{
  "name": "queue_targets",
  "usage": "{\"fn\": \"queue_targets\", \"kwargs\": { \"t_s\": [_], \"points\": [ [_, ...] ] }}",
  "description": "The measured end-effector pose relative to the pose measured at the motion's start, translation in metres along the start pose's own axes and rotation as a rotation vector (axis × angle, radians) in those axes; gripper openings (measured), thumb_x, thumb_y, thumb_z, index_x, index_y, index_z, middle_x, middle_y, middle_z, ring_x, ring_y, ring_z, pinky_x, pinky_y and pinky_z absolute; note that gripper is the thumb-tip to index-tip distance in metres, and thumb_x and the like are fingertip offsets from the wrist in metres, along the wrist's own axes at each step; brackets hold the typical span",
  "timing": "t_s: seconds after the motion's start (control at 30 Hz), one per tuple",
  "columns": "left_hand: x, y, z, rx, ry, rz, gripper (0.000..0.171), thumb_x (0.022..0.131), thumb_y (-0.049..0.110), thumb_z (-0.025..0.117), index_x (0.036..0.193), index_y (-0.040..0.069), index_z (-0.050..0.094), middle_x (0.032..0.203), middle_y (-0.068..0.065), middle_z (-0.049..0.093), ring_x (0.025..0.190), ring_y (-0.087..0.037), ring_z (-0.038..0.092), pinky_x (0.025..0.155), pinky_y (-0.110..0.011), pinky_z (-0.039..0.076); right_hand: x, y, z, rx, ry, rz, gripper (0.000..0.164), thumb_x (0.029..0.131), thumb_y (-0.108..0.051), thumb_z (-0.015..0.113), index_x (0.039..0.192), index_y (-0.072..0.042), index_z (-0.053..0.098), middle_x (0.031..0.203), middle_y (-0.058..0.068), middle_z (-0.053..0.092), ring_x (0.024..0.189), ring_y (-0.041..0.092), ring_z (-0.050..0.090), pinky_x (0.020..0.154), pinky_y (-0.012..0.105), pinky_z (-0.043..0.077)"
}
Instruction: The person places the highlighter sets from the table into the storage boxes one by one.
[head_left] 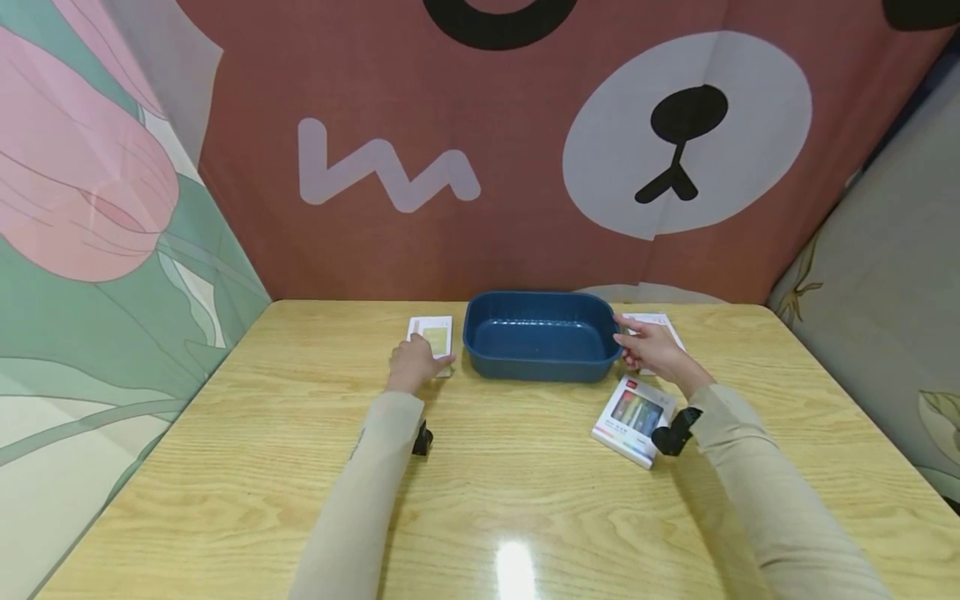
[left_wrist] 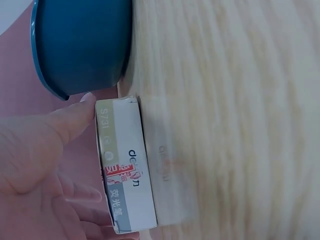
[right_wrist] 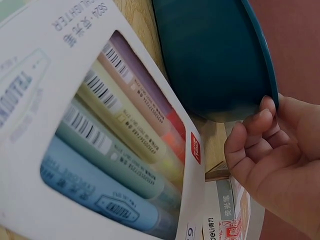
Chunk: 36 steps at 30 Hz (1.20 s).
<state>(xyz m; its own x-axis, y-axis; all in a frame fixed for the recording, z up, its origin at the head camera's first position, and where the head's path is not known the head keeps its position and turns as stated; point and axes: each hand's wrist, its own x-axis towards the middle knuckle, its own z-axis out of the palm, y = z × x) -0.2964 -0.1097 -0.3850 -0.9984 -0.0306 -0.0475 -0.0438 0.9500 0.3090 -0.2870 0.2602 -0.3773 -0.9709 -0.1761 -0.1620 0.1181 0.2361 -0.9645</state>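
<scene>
My left hand (head_left: pixel 415 364) lies over a white highlighter box (head_left: pixel 440 333) left of the tray. In the left wrist view its thumb reaches straight to one corner of the box (left_wrist: pixel 131 165), its other fingers by the opposite end. The box's printed side faces that camera. A blue tray (head_left: pixel 540 368) stands at the back middle, nothing inside it. My right hand (head_left: pixel 651 346) pinches the tray's right end; in the right wrist view curled fingers (right_wrist: pixel 245 140) meet its rim.
Below the right hand lies a windowed box of pastel highlighters (head_left: pixel 633 419). Another white highlighter box (head_left: pixel 667 321) sits right of the tray, partly behind the right hand. A printed cloth (head_left: pixel 510 233) hangs along the wooden table's (head_left: pixel 465 483) back edge.
</scene>
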Motion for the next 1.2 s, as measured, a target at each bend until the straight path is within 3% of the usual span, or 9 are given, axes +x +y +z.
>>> {"fn": "queue_targets", "kwargs": {
  "t_s": [0.43,0.67,0.87,1.2],
  "points": [
    [-0.001,0.0046,0.0015,-0.114,0.068,-0.056,0.062,0.073,0.044,0.07,0.1,-0.008,0.048,0.089,-0.023,0.055,0.082,-0.035,0.057,0.063,-0.042,0.047,0.0008,-0.0005,-0.0012,-0.007,0.011,0.021,0.054,0.095,-0.01,0.043,0.143,-0.006,0.018,0.06,0.003,0.046,0.051,0.011,0.043,0.05,0.023,0.039],
    [0.0005,0.0069,0.0052,-0.094,0.117,-0.092,0.08,0.067,0.045,0.074,0.117,-0.007,0.038,0.104,-0.028,0.045,0.093,-0.041,0.051,0.072,-0.048,0.044,0.0005,-0.0015,-0.0004,-0.015,0.013,0.025,0.053,0.095,-0.01,0.042,0.143,-0.007,0.018,0.06,0.003,0.046,0.051,0.012,0.043,0.05,0.024,0.039],
    [-0.0001,0.0052,0.0066,-0.194,0.154,-0.085,0.091,0.063,0.042,0.078,0.123,-0.008,0.032,0.111,-0.03,0.038,0.099,-0.043,0.045,0.078,-0.048,0.043,0.0014,0.0,-0.0011,-0.016,0.016,0.028,0.053,0.095,-0.01,0.043,0.142,-0.007,0.019,0.06,0.004,0.045,0.051,0.013,0.043,0.051,0.025,0.039],
    [-0.0019,0.0029,0.0047,-0.206,0.137,-0.093,0.091,0.062,0.047,0.078,0.12,-0.008,0.035,0.107,-0.029,0.047,0.101,-0.041,0.045,0.082,-0.046,0.041,0.0012,-0.0009,-0.0011,-0.009,0.028,0.045,0.053,0.095,-0.011,0.043,0.143,-0.008,0.019,0.061,0.004,0.047,0.051,0.012,0.044,0.051,0.025,0.04]
  ]
}}
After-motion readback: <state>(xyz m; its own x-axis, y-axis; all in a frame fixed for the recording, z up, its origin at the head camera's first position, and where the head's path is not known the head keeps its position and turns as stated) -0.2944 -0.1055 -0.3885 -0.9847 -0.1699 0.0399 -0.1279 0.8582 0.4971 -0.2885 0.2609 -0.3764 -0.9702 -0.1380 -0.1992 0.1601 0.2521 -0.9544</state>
